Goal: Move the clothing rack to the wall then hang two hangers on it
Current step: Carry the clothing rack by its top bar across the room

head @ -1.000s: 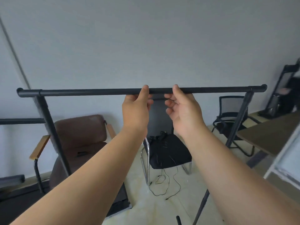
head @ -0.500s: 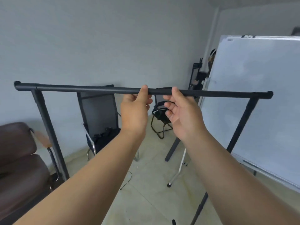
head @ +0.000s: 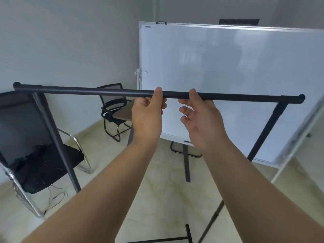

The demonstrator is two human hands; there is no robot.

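Observation:
The black clothing rack has its top bar (head: 87, 91) running across the view at chest height, with slanted uprights at the left (head: 52, 130) and right (head: 266, 130). My left hand (head: 147, 114) grips the bar near its middle, thumb over the top and fingers curled underneath. Just to its right, my right hand (head: 201, 123) holds the bar loosely between thumb and forefinger, its other fingers hanging spread below. A foot of the rack's base (head: 188, 232) shows at the bottom. No hangers are in view.
A large whiteboard (head: 228, 67) on a stand fills the right, close behind the rack. A black chair (head: 35, 163) with cables stands at left, partly behind the left upright. A mesh office chair (head: 114, 109) sits by the grey wall (head: 70, 41). The floor is pale tile.
The view and the rack have swung right: the brown armchair is gone and the whiteboard now fills the right. My right hand's lower fingers have loosened off the bar.

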